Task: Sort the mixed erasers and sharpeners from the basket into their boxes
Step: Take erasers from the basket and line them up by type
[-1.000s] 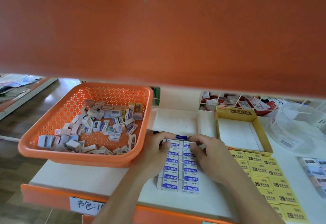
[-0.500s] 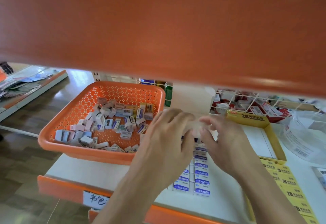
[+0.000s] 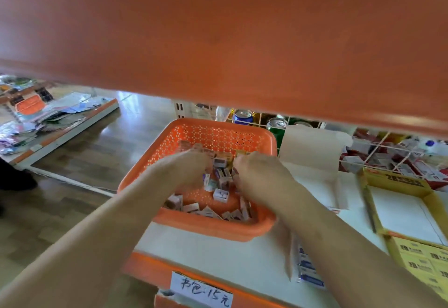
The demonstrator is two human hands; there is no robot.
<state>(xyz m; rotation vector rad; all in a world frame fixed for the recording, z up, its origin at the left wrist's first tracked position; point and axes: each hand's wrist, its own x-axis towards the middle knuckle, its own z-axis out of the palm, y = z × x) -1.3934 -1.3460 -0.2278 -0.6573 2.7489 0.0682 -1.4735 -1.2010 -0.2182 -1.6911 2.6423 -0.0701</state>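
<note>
Both hands have left the eraser box [image 3: 310, 271] and gone into the basket [image 3: 213, 230]: left hand [image 3: 191, 170] and right hand [image 3: 258, 174] dip into the mixed pieces [image 3: 220, 195], fingers hidden, grip unclear. These 2 kinds look light, small, rigid; pinch each by its long sides.
</note>
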